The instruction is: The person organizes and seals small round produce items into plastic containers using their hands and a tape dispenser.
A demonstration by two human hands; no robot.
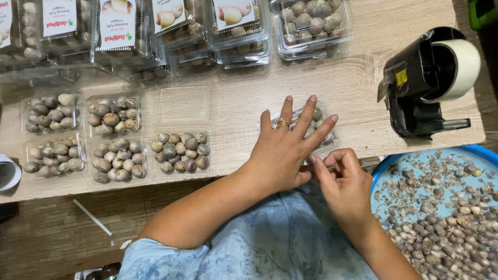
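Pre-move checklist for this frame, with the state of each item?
1. Left hand flat on the clear box, pressing its lid: ok.
2. Right hand at the box's near edge, fingers pinched: ok.
3. Tape held in the right hand: cannot tell.
4. Tape dispenser close by on the table: ok.
5. Lid fully shut: cannot tell.

L hand (pixel 282 150) splayed flat, R hand (pixel 343 179) pinching
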